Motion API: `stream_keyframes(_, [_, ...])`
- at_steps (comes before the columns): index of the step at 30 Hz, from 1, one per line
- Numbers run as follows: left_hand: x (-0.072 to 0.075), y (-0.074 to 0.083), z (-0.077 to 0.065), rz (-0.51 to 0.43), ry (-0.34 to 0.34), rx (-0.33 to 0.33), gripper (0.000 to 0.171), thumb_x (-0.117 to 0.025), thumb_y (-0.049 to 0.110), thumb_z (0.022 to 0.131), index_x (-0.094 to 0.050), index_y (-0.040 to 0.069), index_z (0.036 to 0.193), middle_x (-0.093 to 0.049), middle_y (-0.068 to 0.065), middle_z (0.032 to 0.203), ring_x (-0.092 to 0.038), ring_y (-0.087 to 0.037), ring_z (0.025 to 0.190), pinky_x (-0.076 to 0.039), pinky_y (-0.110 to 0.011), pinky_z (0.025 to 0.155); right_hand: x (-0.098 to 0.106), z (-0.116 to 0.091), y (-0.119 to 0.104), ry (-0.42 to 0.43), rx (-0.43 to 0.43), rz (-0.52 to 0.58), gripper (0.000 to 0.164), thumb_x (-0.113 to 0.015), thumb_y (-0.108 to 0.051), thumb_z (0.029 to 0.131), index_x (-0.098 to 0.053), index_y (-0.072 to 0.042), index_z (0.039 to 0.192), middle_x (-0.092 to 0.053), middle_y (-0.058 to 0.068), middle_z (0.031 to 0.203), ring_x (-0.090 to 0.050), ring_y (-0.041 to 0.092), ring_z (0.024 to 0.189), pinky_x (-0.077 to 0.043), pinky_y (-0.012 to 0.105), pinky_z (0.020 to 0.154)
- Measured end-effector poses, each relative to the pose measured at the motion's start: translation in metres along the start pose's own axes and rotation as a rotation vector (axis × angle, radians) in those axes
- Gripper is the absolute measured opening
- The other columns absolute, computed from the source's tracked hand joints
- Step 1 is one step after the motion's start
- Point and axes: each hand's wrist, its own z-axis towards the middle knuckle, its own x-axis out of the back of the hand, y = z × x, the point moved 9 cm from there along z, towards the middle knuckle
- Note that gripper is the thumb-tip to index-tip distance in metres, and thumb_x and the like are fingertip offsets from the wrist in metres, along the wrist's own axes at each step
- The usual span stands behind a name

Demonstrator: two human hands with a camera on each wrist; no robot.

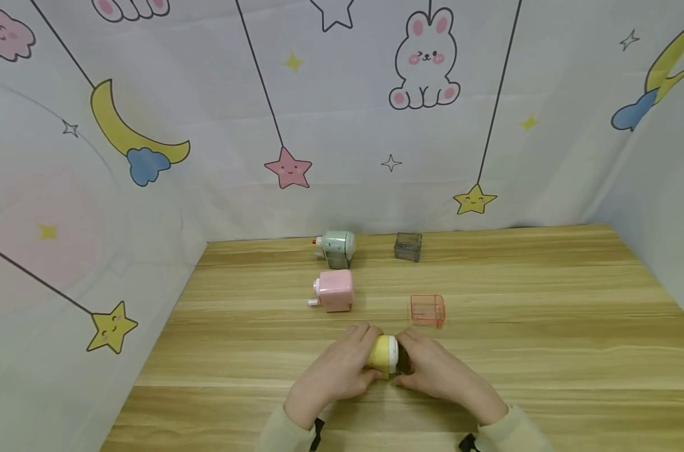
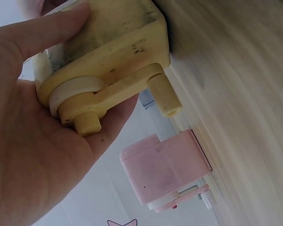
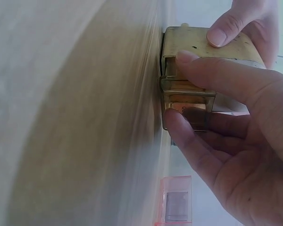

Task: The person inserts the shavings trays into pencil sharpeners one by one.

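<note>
A worn yellow plastic pencil sharpener with a boxy body (image 1: 380, 356) is at the near middle of the wood-grained counter (image 1: 545, 339), between the person's two hands; whether its base touches the surface is hard to tell. The left hand (image 1: 346, 365) grips the body, thumb on one face and fingers around the other side. In the left wrist view, the yellow crank handle (image 2: 122, 89) sticks out past the palm, with a white ring (image 2: 75, 92) at its root.

The right hand (image 1: 436, 369) is at the opposite end, its thumb and fingers curled on a smoky, see-through plastic shavings box (image 3: 191, 97) — the box sits against the yellow body, though how far in it goes is partly hidden by the fingers.

Beyond the left hand stands a glossy pink plastic crank sharpener (image 1: 336, 290), its crank turned to the left. Behind that is a pale green, rounded sharpener (image 1: 338, 248) with a red-tipped knob. To their right lie two boxes — a clear red-edged plastic one (image 1: 426, 310) just past the right hand, and a dark grey translucent one (image 1: 407, 247) near the back edge, before a white cloth printed with cartoon stars and a rabbit (image 1: 347, 113).
</note>
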Motion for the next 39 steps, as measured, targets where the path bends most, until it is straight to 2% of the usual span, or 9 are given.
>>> stream_keyframes(16, [-0.001, 0.0, 0.0, -0.001, 0.003, -0.002, 0.053, -0.074, 0.023, 0.072, -0.046, 0.008, 0.114, -0.051, -0.001, 0.102, -0.046, -0.012, 0.089, -0.049, -0.028, 0.078, -0.001, 0.003, -0.001, -0.004, 0.008, 0.02, 0.051, -0.079, -0.026, 0.064, -0.054, -0.004, 0.102, -0.053, -0.002, 0.089, -0.048, 0.008, 0.072, -0.05, 0.023, 0.059])
stream_keyframes(26, [-0.001, 0.0, 0.0, 0.009, 0.009, -0.004, 0.053, -0.074, 0.022, 0.071, -0.046, 0.008, 0.114, -0.051, -0.001, 0.101, -0.046, -0.012, 0.089, -0.048, -0.029, 0.077, -0.001, 0.005, -0.002, 0.011, 0.009, 0.069, 0.058, -0.08, -0.026, 0.064, -0.051, -0.007, 0.11, -0.058, 0.001, 0.098, -0.053, 0.009, 0.085, -0.053, 0.031, 0.072])
stream_keyframes(39, [0.001, 0.0, 0.0, 0.028, 0.026, -0.012, 0.059, -0.074, 0.022, 0.071, -0.044, 0.005, 0.119, -0.052, -0.003, 0.104, -0.047, -0.014, 0.093, -0.048, -0.031, 0.081, -0.004, 0.01, -0.002, -0.01, -0.026, 0.117, 0.073, -0.081, -0.03, 0.062, -0.041, -0.011, 0.121, -0.058, 0.003, 0.101, -0.052, 0.008, 0.079, -0.051, 0.028, 0.064])
